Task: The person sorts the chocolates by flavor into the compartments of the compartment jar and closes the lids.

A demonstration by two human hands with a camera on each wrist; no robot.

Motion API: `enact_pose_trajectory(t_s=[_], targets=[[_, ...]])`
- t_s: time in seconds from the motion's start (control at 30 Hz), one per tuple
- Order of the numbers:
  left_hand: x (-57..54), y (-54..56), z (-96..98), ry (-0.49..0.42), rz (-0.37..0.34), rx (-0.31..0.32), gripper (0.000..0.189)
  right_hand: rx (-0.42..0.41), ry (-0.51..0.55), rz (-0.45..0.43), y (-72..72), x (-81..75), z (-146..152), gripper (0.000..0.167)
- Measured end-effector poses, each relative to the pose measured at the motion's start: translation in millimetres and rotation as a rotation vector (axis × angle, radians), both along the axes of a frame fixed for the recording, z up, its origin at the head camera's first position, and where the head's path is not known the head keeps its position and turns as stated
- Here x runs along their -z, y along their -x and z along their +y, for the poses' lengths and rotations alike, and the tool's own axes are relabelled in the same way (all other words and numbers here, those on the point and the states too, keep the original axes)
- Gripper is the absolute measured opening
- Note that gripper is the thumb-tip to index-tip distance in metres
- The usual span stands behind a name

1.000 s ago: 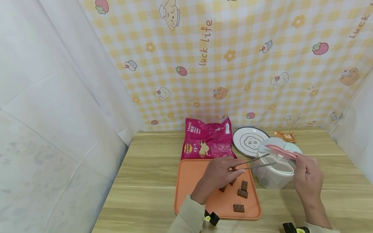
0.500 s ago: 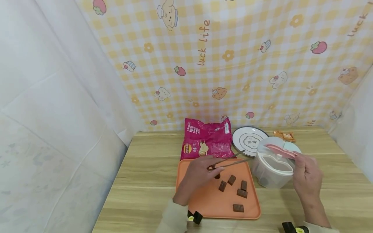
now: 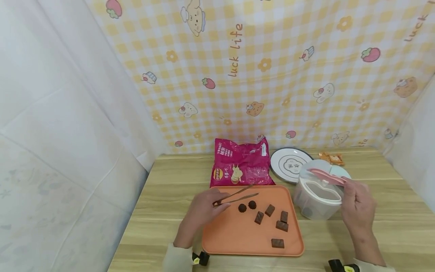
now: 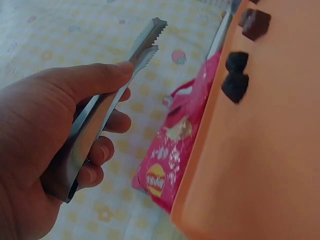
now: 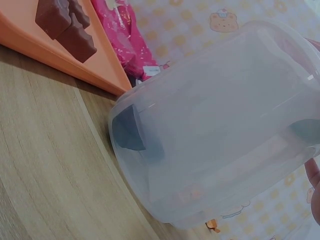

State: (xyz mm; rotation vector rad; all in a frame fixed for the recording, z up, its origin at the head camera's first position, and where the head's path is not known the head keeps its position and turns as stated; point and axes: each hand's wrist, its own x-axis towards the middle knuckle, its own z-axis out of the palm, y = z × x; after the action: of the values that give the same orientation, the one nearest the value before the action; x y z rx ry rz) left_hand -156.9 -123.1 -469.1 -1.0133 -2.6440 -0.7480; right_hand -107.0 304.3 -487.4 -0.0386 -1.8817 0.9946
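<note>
My left hand [image 3: 201, 208] holds metal tongs [image 4: 89, 137] above the left side of an orange tray [image 3: 231, 241]. The serrated tips are spread, with nothing between them. Two dark round chocolates [image 3: 242, 207] lie near the tray's middle, just beyond the tongs. Several brown rectangular chocolates [image 3: 277, 243] are scattered on the tray's right half. At the right, my right hand [image 3: 358, 206] pinches the raised pink lid [image 3: 327, 176] of a translucent divided container [image 3: 317, 207]. Seen through its wall in the right wrist view, a dark piece [image 5: 127, 129] lies at the bottom.
Behind the tray lies a magenta chip bag [image 3: 241, 160]. A white plate [image 3: 291, 165] with a dark rim sits right of it, partly behind the container. Small orange packets [image 3: 331, 158] lie at the back. A checked cloth [image 3: 251, 83] hangs along the table's rear edge.
My left hand has drawn the tongs leftward from over the container to the tray's left side, uncovering the two round chocolates. My right hand keeps its hold on the lid.
</note>
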Motion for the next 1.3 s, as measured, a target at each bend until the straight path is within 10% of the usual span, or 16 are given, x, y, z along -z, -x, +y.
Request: enact_pose_trajectory(t_s=[0.53, 1.3], targets=[[17.5, -6.2, -38.2, 0.124, -0.156, -0.001, 0.020, 0.012, -0.006, -0.016, -1.0, -3.2, -4, 0.029], [28.0, -6.5, -39.1, 0.134, -0.199, -0.013, 0.020, -0.001, -0.010, 0.009, -0.1, -3.0, -3, 0.029]])
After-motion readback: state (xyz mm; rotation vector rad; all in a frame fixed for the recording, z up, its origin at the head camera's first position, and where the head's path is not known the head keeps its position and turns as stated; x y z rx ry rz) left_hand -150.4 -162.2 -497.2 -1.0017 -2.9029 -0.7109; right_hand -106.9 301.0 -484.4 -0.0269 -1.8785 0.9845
